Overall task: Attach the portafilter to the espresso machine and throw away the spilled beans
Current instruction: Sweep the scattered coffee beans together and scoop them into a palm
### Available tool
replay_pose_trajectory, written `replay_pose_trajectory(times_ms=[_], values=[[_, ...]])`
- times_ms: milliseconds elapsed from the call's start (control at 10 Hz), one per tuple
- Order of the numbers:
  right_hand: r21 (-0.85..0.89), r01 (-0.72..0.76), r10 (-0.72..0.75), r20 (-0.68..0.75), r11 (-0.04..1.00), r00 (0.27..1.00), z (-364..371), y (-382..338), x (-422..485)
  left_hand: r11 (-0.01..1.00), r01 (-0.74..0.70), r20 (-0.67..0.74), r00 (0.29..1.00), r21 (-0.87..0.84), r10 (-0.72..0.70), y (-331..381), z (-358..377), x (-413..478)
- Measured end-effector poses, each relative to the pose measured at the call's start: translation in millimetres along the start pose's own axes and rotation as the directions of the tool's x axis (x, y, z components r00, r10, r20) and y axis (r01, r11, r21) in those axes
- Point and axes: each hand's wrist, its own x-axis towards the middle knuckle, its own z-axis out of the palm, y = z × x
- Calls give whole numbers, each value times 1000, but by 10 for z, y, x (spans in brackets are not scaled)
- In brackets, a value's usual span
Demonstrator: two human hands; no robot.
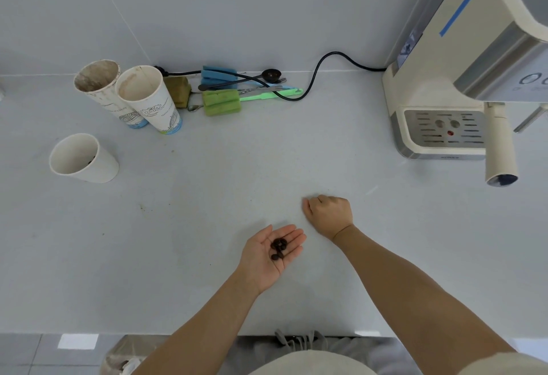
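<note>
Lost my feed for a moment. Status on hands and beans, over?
Left hand open, palm up, beans resting in it. Right hand curled, knuckles up, on the counter. Portafilter handle sticks out from espresso machine. Nothing in the way.

paper cup (pixel 154 104): "Statue of Liberty" | espresso machine (pixel 439 83): brand unreadable

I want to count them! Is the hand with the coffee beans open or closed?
Open. The left hand lies palm up, fingers spread, with the beans resting uncovered.
</note>
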Motion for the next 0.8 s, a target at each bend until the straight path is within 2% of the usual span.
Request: replay_pose_trajectory(times_ms=[800], values=[[63,-74,67,110,995,992,-130,-15,36,1000,-20,-18,1000,-21,19,16,-37,-17]])
